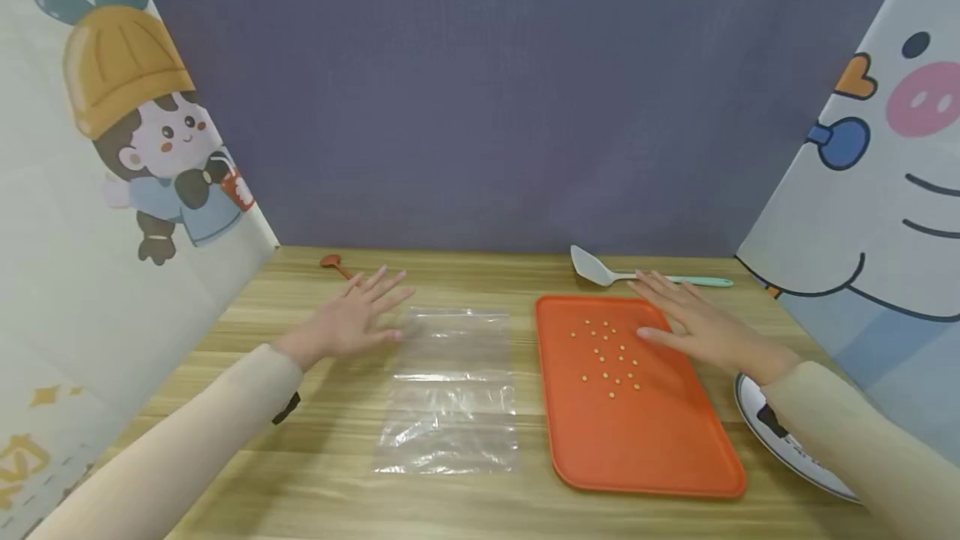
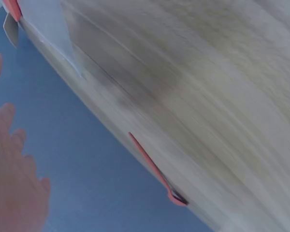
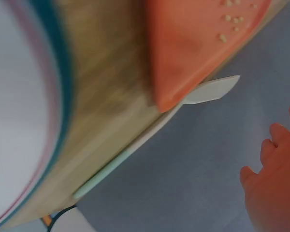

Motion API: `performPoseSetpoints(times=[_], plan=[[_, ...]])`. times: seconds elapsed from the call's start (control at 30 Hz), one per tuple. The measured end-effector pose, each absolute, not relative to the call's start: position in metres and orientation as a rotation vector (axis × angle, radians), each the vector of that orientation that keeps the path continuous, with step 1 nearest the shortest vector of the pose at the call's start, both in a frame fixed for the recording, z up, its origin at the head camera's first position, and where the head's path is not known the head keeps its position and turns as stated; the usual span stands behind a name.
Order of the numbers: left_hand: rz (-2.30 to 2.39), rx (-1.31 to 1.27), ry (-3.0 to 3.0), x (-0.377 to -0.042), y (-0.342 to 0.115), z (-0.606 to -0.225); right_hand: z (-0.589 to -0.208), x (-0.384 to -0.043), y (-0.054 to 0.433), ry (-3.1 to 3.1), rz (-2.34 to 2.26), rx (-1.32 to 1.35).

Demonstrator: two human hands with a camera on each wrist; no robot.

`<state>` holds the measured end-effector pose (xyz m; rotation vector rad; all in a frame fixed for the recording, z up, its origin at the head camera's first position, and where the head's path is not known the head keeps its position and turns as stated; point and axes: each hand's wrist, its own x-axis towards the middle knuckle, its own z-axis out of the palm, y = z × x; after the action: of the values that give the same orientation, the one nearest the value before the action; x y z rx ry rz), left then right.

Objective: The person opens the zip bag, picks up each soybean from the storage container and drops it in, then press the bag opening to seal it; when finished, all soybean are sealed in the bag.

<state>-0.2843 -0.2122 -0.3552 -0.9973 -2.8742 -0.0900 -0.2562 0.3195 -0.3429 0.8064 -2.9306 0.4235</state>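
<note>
Both hands are empty, held over the table with fingers spread. My left hand is just left of the top corner of a clear plastic zip bag lying flat. My right hand hovers over the right edge of an orange-red tray, its thumb over the tray. Several small pale-yellow beans or kernels are scattered on the tray's upper half. Behind it lies a white spatula with a mint-green handle, partly hidden by the right fingertips. In the left wrist view a small red-brown spoon lies near the table's back edge.
A rimmed white plate sits at the right, partly under the right sleeve, with a dark-handled item on it. A dark blue-grey panel closes off the back. Cartoon-printed walls stand left and right of the wood-grain table.
</note>
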Motion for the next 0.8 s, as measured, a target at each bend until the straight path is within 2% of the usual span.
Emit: performPoseSetpoints(times=[0.33, 0.8], plan=[[-0.467, -1.003, -2.907, -0.308, -0.193, -0.349, -0.320, -0.279, 0.286, -2.904, 0.400, 0.947], [-0.961, -0.772, -3.044, -0.342, -0.166, -0.358, -0.310, -0.313, 0.231, -2.995, 0.751, 1.013]])
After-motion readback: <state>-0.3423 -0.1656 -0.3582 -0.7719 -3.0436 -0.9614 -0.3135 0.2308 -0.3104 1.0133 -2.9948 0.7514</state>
